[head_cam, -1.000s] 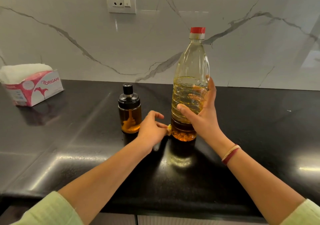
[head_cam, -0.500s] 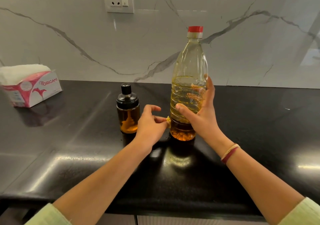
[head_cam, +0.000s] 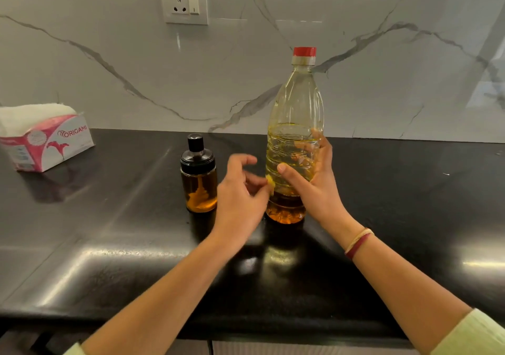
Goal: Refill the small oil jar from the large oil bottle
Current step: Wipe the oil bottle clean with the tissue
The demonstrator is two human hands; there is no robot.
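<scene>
The large oil bottle [head_cam: 296, 103], clear plastic with a red cap, stands upright on the black counter [head_cam: 109, 245], roughly half full of yellow oil. My right hand [head_cam: 314, 190] grips its lower body, thumb across the front and fingers behind. To its left stands the small oil jar [head_cam: 199, 182], glass with a black lid, holding a little amber oil. My left hand [head_cam: 240, 196] is between the jar and the bottle, blurred, fingers curled. Its fingertips pinch a small yellow scrap [head_cam: 270, 182] on the bottle's left side. The hand is not touching the jar.
A pink and white tissue box [head_cam: 46, 141] sits at the far left of the counter. A marble wall with a socket [head_cam: 183, 2] rises behind. The counter's front edge runs below my forearms.
My left hand has risen a little along the bottle's left side, its index finger lifting, and the yellow scrap has moved up with it. The bottle, the jar and my right hand have stayed put.
</scene>
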